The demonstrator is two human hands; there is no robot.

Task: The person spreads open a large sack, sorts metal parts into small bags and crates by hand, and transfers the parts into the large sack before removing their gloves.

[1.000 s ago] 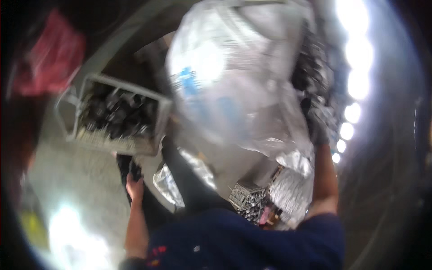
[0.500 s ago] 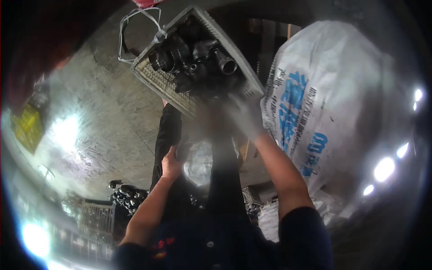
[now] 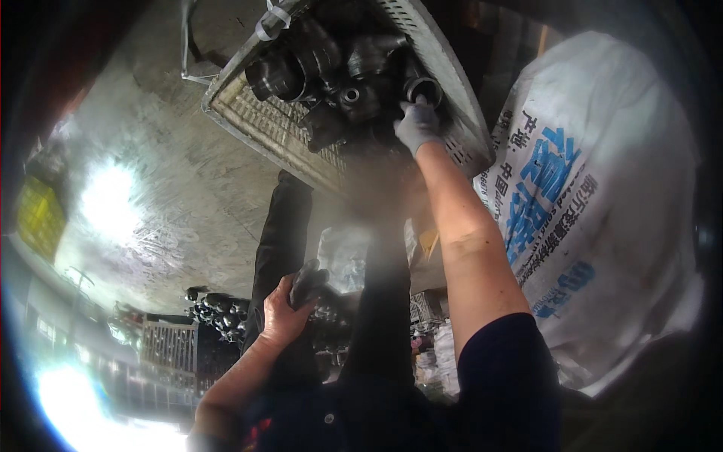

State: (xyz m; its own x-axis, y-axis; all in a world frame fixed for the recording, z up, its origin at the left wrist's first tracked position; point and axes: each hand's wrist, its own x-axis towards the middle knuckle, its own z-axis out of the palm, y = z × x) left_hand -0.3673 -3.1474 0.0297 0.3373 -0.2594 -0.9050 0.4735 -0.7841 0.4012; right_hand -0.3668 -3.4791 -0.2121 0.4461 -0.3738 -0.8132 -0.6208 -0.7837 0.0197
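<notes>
A grey perforated crate (image 3: pixel 271 124) at the top holds several dark metal pipe fittings (image 3: pixel 316 64). My right hand (image 3: pixel 416 124), in a grey glove, reaches into the crate and rests on a round dark fitting near its right wall; whether it grips the part is unclear. My left hand (image 3: pixel 285 313), bare, sits low by my dark trouser leg and closes on a small dark metal part (image 3: pixel 307 282). My arms come from dark blue sleeves at the bottom.
A large white woven sack (image 3: pixel 595 203) with blue print fills the right side. Bare concrete floor (image 3: pixel 151 203) lies to the left. More dark fittings (image 3: pixel 215 309) and a grey crate (image 3: pixel 169 346) sit at lower left. A yellow box (image 3: pixel 38 215) is at the far left.
My right hand has stretched further up into the crate onto the fittings. The view has tilted so the crate sits closer and higher. My left hand stays low with its dark part.
</notes>
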